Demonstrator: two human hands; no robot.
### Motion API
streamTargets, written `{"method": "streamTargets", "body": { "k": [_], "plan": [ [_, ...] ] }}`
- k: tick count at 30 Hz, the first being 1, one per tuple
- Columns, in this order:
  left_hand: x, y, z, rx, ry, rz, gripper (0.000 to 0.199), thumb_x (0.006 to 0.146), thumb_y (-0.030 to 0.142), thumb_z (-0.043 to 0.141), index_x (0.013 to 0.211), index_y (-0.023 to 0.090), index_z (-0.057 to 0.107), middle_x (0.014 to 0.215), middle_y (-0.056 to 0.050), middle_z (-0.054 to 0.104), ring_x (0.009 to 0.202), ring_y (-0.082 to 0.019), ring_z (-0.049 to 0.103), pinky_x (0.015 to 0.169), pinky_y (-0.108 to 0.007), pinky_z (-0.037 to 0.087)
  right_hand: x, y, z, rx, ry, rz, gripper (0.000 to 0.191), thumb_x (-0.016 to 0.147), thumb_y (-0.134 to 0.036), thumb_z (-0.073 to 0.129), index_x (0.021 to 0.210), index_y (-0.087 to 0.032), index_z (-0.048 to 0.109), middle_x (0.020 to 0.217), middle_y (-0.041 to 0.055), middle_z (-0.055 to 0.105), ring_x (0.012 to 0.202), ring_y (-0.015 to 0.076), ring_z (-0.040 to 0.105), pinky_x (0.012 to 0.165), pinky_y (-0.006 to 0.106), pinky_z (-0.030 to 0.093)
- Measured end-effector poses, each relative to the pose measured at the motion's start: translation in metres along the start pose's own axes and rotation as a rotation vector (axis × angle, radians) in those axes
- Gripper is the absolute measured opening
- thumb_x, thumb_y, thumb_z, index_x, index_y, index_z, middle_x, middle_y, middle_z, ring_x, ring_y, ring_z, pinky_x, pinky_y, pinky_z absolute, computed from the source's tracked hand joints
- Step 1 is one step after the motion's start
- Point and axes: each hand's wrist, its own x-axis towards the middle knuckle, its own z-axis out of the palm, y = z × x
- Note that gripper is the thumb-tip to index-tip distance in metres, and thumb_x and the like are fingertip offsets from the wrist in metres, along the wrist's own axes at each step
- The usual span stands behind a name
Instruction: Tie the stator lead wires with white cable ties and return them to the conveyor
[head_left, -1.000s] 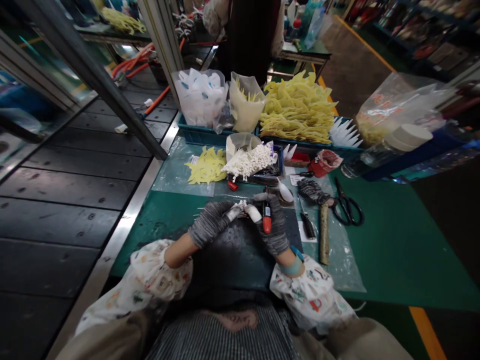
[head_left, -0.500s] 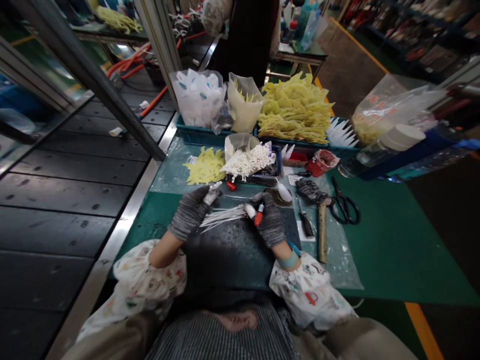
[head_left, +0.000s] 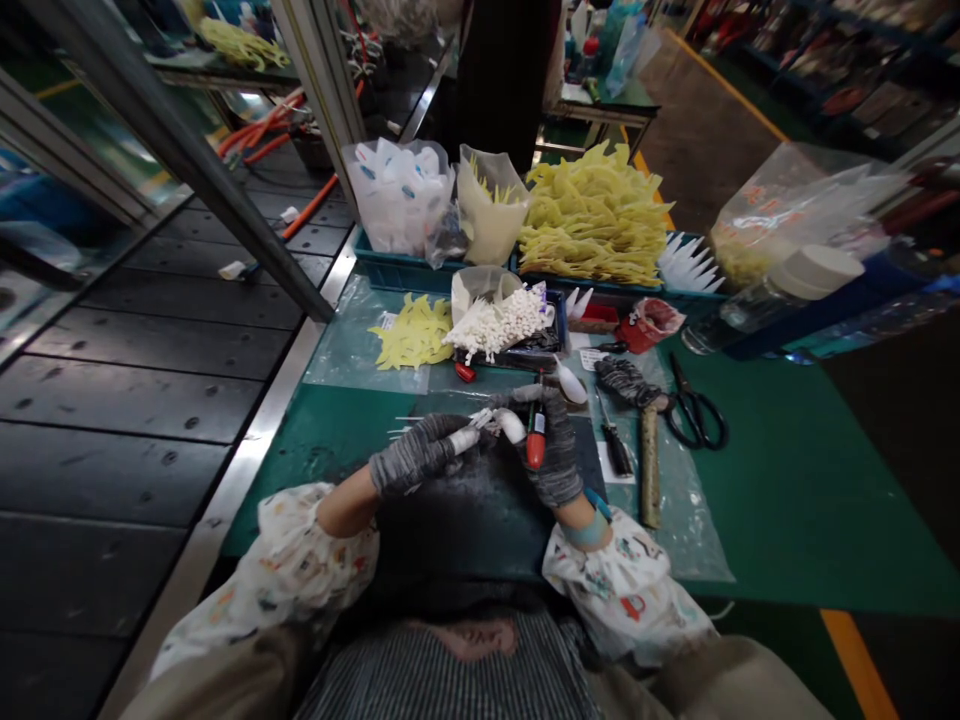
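Note:
My left hand [head_left: 424, 455], in a grey knit glove, is closed on thin white strips [head_left: 484, 418] with small white ends, pinched under a white-covered thumb. More strips [head_left: 405, 428] show behind its knuckles. My right hand [head_left: 556, 450], gloved alike and with a white-covered thumb, is closed around a black marker with a red end [head_left: 535, 440]. Its fingertips meet the white ends at my left fingertips; which hand bears them there is hidden. Both hands are above a dark mat [head_left: 450, 530]. Just beyond them lies a small red cap [head_left: 465, 372].
Behind the hands stand a tray of white knob-ended sticks [head_left: 499, 325], yellow strip-like pieces [head_left: 412, 332] and a larger yellow pile [head_left: 592, 215]. To the right lie a screwdriver [head_left: 616, 448], a hammer [head_left: 649, 460] and scissors [head_left: 697, 405]. A metal post [head_left: 225, 190] rises at left.
My left hand has moved right and slightly down to meet my right fingertips. The white strips, earlier stretched in view between the hands, are now mostly covered. The marker has shifted slightly right.

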Motion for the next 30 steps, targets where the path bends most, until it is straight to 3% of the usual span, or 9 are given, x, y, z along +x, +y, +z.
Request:
{"method": "streamTargets", "body": {
  "k": [3,7,13,18,22,25,30],
  "plan": [
    [0.001,0.000,0.002,0.008,-0.020,-0.001,0.078,0.091,0.091,0.077,0.107,0.014,0.078,0.075,0.001,0.060,0.063,-0.011,0.045,0.059,-0.027,0.036,0.002,0.001,-0.002,-0.010,-0.027,0.022,0.019,0.103,-0.029,0.078,0.118,-0.030,0.068,0.106,0.0024,0.079,0.094,0.0217,0.076,0.090,0.044,0.071],
    [0.002,-0.004,0.001,0.010,0.001,0.003,0.082,0.090,0.094,0.075,0.110,0.014,0.079,0.076,0.001,0.059,0.064,-0.012,0.046,0.059,-0.026,0.036,0.001,-0.002,-0.001,0.021,-0.075,0.091,0.018,0.103,-0.037,0.076,0.117,-0.030,0.067,0.105,0.0023,0.080,0.092,0.0214,0.076,0.089,0.041,0.070],
    [0.003,-0.009,-0.001,0.068,-0.011,0.002,0.077,0.094,0.090,0.074,0.112,0.016,0.079,0.074,0.001,0.060,0.063,-0.013,0.046,0.058,-0.026,0.037,0.009,-0.011,-0.005,0.040,-0.177,0.216,0.024,0.100,-0.048,0.079,0.109,-0.029,0.068,0.103,0.0045,0.079,0.095,0.0252,0.077,0.094,0.047,0.070],
    [0.005,-0.009,-0.003,0.121,-0.035,0.032,0.073,0.101,0.082,0.072,0.124,0.013,0.082,0.079,-0.001,0.066,0.067,-0.014,0.050,0.062,-0.027,0.043,0.008,-0.013,-0.005,0.091,-0.156,0.166,0.021,0.102,-0.044,0.080,0.113,-0.030,0.068,0.103,0.0036,0.080,0.092,0.0238,0.078,0.089,0.045,0.071],
    [0.004,-0.009,-0.002,0.148,-0.006,0.105,0.062,0.105,0.072,0.070,0.126,0.015,0.086,0.099,-0.008,0.079,0.079,-0.017,0.059,0.075,-0.030,0.051,0.001,-0.007,0.000,0.128,-0.102,0.081,0.016,0.106,-0.040,0.077,0.115,-0.030,0.067,0.102,0.0028,0.080,0.090,0.0230,0.078,0.084,0.045,0.071],
    [0.004,-0.009,0.000,0.129,0.020,0.111,0.059,0.107,0.070,0.069,0.125,0.017,0.087,0.093,-0.007,0.080,0.078,-0.018,0.060,0.077,-0.031,0.053,-0.001,-0.005,0.002,0.105,-0.066,0.096,0.019,0.106,-0.043,0.078,0.113,-0.029,0.067,0.100,0.0026,0.079,0.088,0.0222,0.077,0.082,0.043,0.071],
    [0.006,-0.011,0.000,0.110,-0.011,0.107,0.065,0.104,0.077,0.072,0.123,0.016,0.085,0.091,-0.006,0.079,0.073,-0.016,0.059,0.073,-0.029,0.053,-0.001,-0.011,0.002,0.124,-0.121,0.121,0.018,0.104,-0.040,0.080,0.109,-0.029,0.067,0.099,0.0012,0.077,0.087,0.0208,0.076,0.082,0.040,0.071]
  ]
}}
